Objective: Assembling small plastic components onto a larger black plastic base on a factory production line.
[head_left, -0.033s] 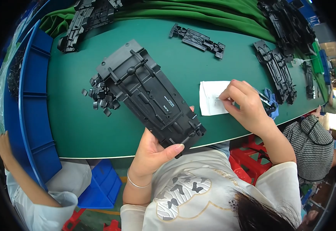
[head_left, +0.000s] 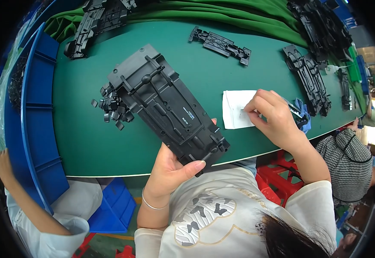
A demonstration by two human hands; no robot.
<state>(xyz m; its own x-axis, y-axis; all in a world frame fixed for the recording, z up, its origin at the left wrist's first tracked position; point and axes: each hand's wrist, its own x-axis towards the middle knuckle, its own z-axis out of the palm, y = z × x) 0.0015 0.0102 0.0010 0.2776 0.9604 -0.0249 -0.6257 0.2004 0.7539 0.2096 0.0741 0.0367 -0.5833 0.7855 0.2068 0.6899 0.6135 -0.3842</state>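
My left hand [head_left: 170, 168] grips the near end of a black plastic model-car chassis [head_left: 175, 112], thumb on top and fingers underneath. The chassis is tilted above the green table, showing moulded bars and small white print. Over a white paper sheet [head_left: 232, 112], my right hand [head_left: 273, 115] is closed in a pinch. A tiny dark mark or piece shows at its fingertips, too small to name. Small black blocks [head_left: 116, 107] lie heaped beside the chassis's left edge, partly hidden by it. Right of the right hand lies a blue cloth [head_left: 304, 115] with a dark tool-like thing.
Other black chassis parts lie on the table: one flat at the back [head_left: 220, 45], one at right [head_left: 308, 81], more stacked far right [head_left: 320, 30] and far left [head_left: 99, 21]. A blue bin [head_left: 41, 112] lines the left edge, near a co-worker's arm [head_left: 28, 202]. Green cloth [head_left: 222, 13] runs behind.
The co-worker's arm and sleeve at the left have shifted very slightly. My hands and the chassis show no visible movement.
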